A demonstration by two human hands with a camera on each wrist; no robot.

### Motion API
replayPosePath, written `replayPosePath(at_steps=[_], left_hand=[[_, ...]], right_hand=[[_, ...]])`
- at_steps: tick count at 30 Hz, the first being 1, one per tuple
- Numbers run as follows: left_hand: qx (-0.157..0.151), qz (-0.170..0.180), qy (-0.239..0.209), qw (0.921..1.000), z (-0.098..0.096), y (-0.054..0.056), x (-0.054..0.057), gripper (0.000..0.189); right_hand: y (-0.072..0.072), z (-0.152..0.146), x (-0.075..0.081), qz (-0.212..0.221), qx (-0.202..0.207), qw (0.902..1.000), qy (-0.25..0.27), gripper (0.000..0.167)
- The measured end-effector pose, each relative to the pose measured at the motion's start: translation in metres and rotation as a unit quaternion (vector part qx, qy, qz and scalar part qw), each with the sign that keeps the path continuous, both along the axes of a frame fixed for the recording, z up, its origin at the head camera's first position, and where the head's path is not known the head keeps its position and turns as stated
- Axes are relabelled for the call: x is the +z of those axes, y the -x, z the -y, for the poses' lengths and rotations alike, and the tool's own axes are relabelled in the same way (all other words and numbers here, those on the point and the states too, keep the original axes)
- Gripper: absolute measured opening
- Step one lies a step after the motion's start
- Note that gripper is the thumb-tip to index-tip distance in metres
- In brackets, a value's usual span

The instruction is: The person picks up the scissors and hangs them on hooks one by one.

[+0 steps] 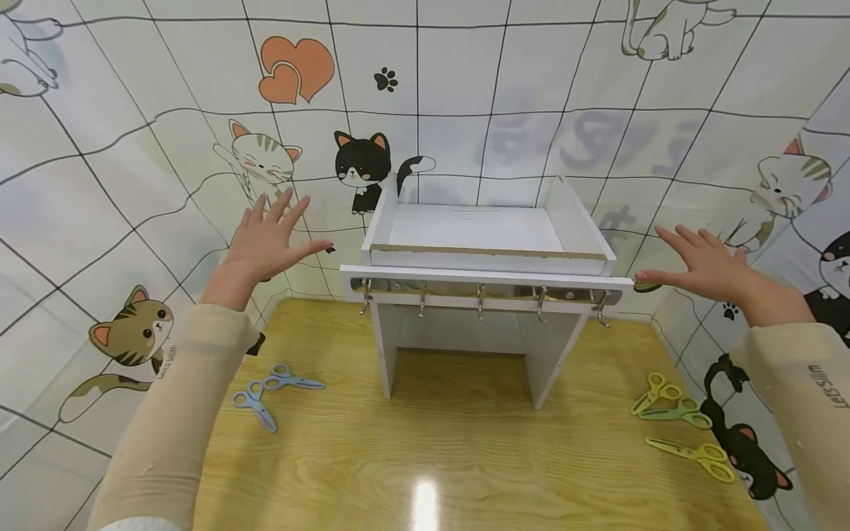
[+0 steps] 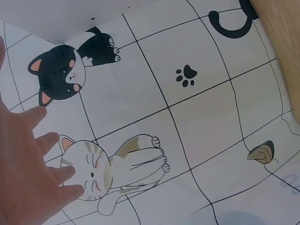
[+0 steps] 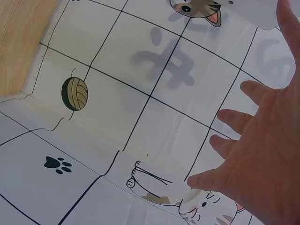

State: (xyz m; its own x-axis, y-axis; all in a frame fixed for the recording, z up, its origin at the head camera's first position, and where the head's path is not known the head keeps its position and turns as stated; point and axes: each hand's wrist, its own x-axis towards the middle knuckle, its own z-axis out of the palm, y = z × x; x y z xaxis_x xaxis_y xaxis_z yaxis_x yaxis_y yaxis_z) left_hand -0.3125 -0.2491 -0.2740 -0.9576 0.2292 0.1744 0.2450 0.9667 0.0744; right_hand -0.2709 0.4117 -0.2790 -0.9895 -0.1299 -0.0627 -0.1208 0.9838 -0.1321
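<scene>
My left hand (image 1: 265, 240) is held up with spread fingers, left of a small white shelf (image 1: 491, 259) and apart from it. My right hand (image 1: 710, 267) is raised on the other side, its fingers spread and its thumb pointing at the end of the shelf's front board. Neither hand holds anything. The shelf stands on the table with an open tray on top and two side panels below. A metal strip with several hooks (image 1: 480, 302) runs along its front board. Both wrist views show spread fingers before the patterned wall.
Two blue scissors (image 1: 292, 379) lie on the wooden table (image 1: 425, 442) at the left. At the right are two yellow scissors (image 1: 697, 453) and a green pair (image 1: 677, 414). A cat-printed wall covering (image 1: 458, 66) encloses the table at the back and sides.
</scene>
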Motion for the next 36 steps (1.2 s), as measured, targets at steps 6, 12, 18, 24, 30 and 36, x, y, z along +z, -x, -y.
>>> replayPosePath(at_steps=[6,12,18,24,30,36], left_hand=[[-0.03,-0.013,-0.003,0.9994,-0.009,-0.007,0.009,0.097],[-0.078,-0.023,-0.034,0.9961,-0.021,-0.013,0.016,0.091],[-0.129,-0.038,-0.044,0.99,-0.032,-0.019,0.021,0.083],[-0.172,-0.028,-0.041,0.9838,-0.047,-0.027,0.027,0.079],[-0.211,-0.036,-0.043,0.9758,-0.059,-0.036,0.029,0.074],[-0.246,-0.054,-0.044,0.9668,-0.066,-0.041,0.027,0.067]], right_hand=[[0.001,-0.001,-0.002,0.003,0.004,1.0,0.002,0.105],[0.0,-0.002,-0.005,0.011,0.002,0.9999,0.01,0.104],[-0.001,-0.003,-0.01,0.01,0.0,0.9999,0.008,0.105],[-0.002,-0.004,-0.015,0.0,0.016,0.9999,0.003,0.103],[-0.004,-0.006,-0.023,0.004,0.029,0.9995,0.016,0.099],[-0.005,-0.008,-0.031,0.01,0.037,0.9985,0.038,0.096]])
